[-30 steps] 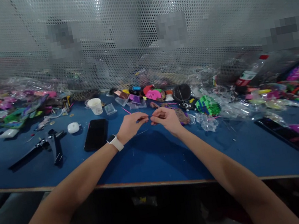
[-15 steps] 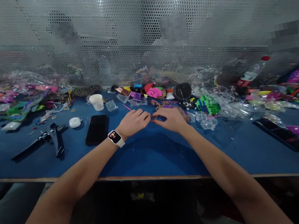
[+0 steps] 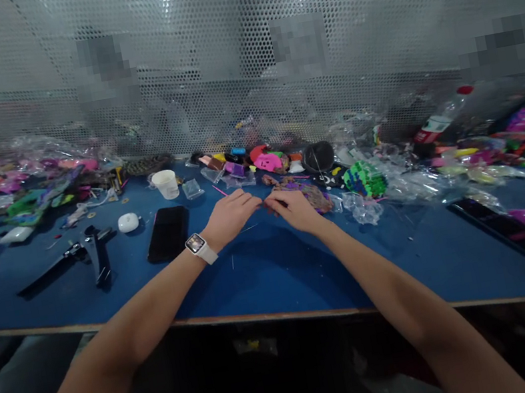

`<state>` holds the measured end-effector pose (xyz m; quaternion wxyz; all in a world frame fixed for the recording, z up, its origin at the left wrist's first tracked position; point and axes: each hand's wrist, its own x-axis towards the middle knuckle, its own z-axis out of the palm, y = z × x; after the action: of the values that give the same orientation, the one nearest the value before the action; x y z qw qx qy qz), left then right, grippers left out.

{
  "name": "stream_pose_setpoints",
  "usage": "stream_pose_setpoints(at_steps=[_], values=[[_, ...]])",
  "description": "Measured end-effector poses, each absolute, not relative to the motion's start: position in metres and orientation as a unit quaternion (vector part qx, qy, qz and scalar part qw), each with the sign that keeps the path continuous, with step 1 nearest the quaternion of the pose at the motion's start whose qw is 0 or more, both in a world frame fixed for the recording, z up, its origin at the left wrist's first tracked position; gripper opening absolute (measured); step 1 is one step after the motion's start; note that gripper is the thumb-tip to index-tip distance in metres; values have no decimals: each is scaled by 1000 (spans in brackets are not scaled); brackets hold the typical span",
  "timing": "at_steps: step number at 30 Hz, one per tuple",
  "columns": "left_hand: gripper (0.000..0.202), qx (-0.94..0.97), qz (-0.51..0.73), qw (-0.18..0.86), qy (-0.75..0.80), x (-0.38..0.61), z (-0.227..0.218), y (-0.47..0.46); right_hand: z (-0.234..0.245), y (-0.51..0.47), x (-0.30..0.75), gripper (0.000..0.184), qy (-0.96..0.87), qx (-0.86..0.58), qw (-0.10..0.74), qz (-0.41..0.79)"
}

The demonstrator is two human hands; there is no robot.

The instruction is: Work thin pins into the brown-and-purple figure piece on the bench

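Note:
My left hand [image 3: 233, 216] and my right hand [image 3: 292, 208] meet fingertip to fingertip above the blue table [image 3: 268, 283]. Both have curled, pinched fingers; anything between them is too small or hidden to name. A white smartwatch [image 3: 195, 243] is on my left wrist. Thin, pale, thread-like or needle-like bits [image 3: 248, 228] lie on the table just below the fingers. Right behind my right hand rests a brown and purple patterned piece [image 3: 310, 193]. Beyond my left fingers a pink stick [image 3: 219, 190] pokes out.
To the left lie a black phone [image 3: 167, 233], a white earbud case [image 3: 128, 222], a paper cup [image 3: 165, 184] and a black folded stand [image 3: 94, 253]. Colourful clutter and plastic bags line a perforated metal screen [image 3: 218, 62]. Another phone [image 3: 499, 226] and a bottle [image 3: 444, 115] are at right.
My right thumb and fingers have drawn closer together, and the gap between them has narrowed. Both hands stay in nearly the same place. The view has shifted slightly.

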<state>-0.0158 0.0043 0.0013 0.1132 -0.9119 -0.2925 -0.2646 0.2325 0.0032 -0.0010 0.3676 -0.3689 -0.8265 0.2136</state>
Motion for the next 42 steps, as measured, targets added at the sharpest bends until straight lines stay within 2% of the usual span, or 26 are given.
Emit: stream_pose_setpoints(at_steps=[7,12,19,25,34,42], values=[[8,-813,-433,-241,-305,-16,-9,13,-5,-3,225,35,-748,-397,414,333],[16,-761,-430,-386,-294,-14,-7,13,1,-6,225,43,-715,-398,422,390],[22,-783,-381,-392,-295,-14,-6,12,3,-9,223,33,-729,-395,423,366],[28,-780,-359,-423,-290,-13,-3,10,4,-10,222,32,-744,-394,421,339],[53,-726,-355,-509,-296,-11,0,5,8,-14,223,31,-745,-390,408,355],[59,-663,-341,-601,-289,-8,-3,2,7,-11,227,21,-819,-339,403,227]])
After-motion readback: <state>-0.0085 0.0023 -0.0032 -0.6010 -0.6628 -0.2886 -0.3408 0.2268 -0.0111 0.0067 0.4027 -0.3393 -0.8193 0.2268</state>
